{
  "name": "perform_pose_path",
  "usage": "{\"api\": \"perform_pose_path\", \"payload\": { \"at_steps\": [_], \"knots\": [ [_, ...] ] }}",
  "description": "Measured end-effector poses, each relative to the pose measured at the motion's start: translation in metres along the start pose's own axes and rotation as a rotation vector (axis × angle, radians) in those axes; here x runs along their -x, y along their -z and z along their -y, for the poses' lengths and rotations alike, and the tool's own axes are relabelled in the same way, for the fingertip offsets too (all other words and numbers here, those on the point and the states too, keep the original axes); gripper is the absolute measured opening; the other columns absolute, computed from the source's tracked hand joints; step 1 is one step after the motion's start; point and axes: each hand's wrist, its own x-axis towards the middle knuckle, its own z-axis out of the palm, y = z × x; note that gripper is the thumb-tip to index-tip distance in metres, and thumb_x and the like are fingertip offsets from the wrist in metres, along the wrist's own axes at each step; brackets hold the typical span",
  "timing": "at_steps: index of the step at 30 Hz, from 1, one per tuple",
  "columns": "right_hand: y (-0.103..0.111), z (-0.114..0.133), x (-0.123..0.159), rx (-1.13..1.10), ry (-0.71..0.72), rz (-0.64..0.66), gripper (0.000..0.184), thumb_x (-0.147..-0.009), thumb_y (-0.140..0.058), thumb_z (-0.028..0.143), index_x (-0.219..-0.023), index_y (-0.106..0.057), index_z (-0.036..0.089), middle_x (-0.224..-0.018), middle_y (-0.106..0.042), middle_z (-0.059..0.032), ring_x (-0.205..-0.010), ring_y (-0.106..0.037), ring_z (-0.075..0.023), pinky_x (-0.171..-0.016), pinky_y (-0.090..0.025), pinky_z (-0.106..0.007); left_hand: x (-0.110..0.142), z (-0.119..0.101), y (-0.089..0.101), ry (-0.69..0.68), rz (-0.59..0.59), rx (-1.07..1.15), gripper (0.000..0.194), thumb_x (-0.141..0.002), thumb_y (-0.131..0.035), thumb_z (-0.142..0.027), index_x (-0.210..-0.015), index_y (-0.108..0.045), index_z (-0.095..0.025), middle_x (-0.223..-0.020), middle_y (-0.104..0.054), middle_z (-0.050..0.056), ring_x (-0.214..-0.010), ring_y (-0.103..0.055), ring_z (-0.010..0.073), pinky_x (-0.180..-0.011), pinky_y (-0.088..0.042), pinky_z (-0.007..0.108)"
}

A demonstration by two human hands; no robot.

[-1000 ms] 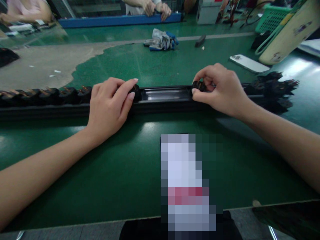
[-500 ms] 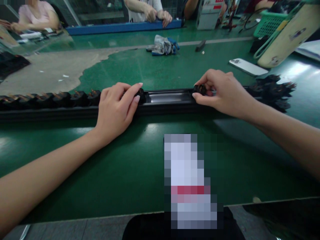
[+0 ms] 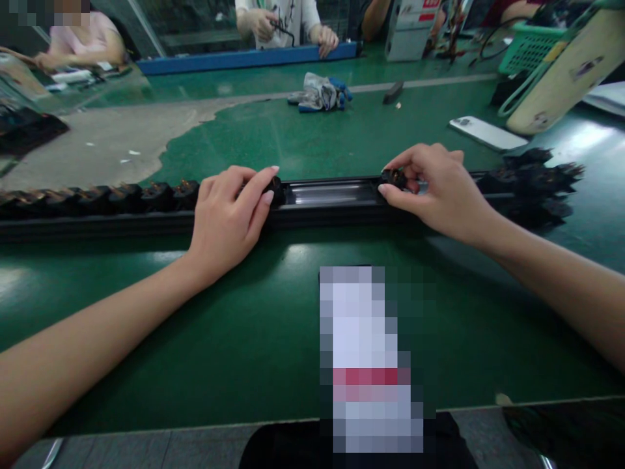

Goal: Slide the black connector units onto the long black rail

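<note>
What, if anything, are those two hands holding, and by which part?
The right hand pinches a small black part by its near and far sides. The left hand touches another black part; whether it grips is unclear.

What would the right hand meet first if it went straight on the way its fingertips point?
Likely the black piece at the left hand, across the bare stretch of black rail; depth is uncertain.

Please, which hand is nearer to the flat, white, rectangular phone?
Right. The right hand is just to the near left of the phone; the left hand is much farther left, at the long black grooved rail.
</note>
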Motion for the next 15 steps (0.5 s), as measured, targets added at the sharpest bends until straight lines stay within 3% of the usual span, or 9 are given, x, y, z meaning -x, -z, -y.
{"api": "perform_pose_path", "payload": {
  "at_steps": [3, 8, 15],
  "knots": [
    [0.0001, 0.0000, 0.0002, 0.010, -0.009, 0.001, 0.025, -0.098, -0.062, 0.046, -0.111, -0.064, 0.025, -0.084, -0.060, -0.0054, -0.100, -0.061, -0.0322, -0.099, -0.042, -0.057, 0.0001, 0.0001, 0.0008, -0.009, -0.006, -0.028, 0.053, -0.113, -0.032, -0.043, -0.152, -0.060, -0.022, -0.129, -0.069, 0.014, -0.123, -0.065, 0.0329, -0.106, -0.049, 0.052],
    [0.0005, 0.0020, -0.0008, 0.019, -0.004, -0.008, 0.027, -0.098, -0.060, 0.049, -0.110, -0.065, 0.026, -0.082, -0.059, -0.0048, -0.099, -0.060, -0.0322, -0.099, -0.043, -0.058, -0.0005, -0.0014, 0.0025, 0.034, 0.015, -0.006, 0.052, -0.112, -0.028, -0.045, -0.153, -0.059, -0.035, -0.128, -0.070, 0.009, -0.126, -0.065, 0.0320, -0.107, -0.050, 0.054],
    [0.0047, 0.0062, -0.0012, -0.002, -0.002, 0.007, 0.027, -0.098, -0.060, 0.051, -0.110, -0.066, 0.028, -0.079, -0.056, -0.0051, -0.099, -0.060, -0.0342, -0.098, -0.044, -0.061, -0.0013, -0.0023, 0.0044, 0.033, 0.017, 0.039, 0.056, -0.111, -0.025, -0.048, -0.153, -0.059, -0.035, -0.128, -0.071, 0.010, -0.126, -0.063, 0.0332, -0.106, -0.049, 0.057]
  ]
}}
